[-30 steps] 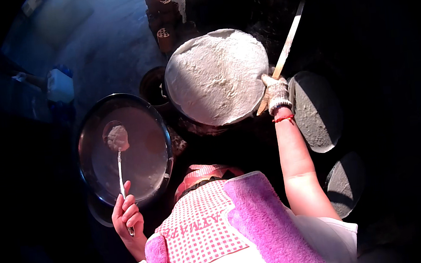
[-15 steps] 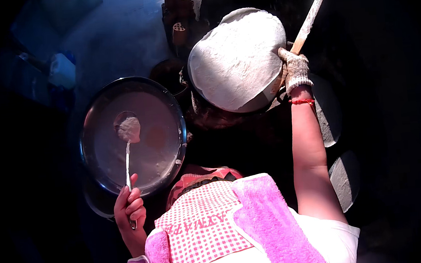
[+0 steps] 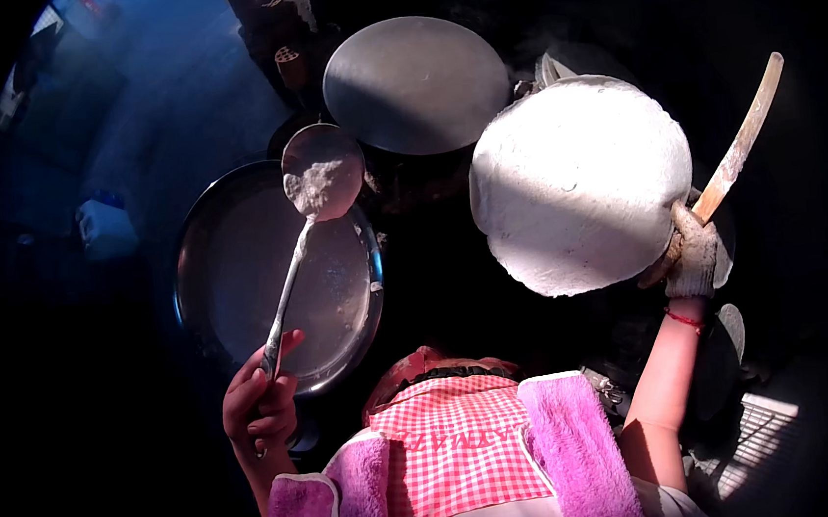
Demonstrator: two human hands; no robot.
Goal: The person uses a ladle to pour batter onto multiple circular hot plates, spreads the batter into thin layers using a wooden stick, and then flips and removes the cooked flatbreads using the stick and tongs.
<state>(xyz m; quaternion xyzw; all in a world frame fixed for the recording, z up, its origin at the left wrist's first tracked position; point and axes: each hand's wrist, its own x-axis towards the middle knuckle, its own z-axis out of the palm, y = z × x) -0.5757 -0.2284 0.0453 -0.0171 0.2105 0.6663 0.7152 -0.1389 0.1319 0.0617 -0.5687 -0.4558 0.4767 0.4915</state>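
My bare left hand (image 3: 259, 400) is closed round the handle of a metal ladle (image 3: 323, 171). Pale batter fills the ladle's bowl, which is raised over the far right rim of a wide metal basin (image 3: 378, 306) with more batter in it. My right hand (image 3: 695, 252), in a soiled white knitted glove, grips the edge of a thin, round white flatbread (image 3: 580, 185). A curved wooden stick (image 3: 741, 143) juts up and right from the same hand. Left of the flatbread lies a round dark griddle (image 3: 416, 81) with a bare surface, partly in shadow.
Dark perforated cylinders (image 3: 291, 66) stand left of the griddle. A pale plastic jug (image 3: 106, 228) sits at far left. Pale round edges (image 3: 730, 329) show below my right hand, beside a sunlit slatted surface (image 3: 759, 435). Deep shadow hides much else.
The flatbread has come off the griddle and moved right with my gloved hand, baring the griddle. The ladle with batter has risen from over the basin's middle toward the griddle.
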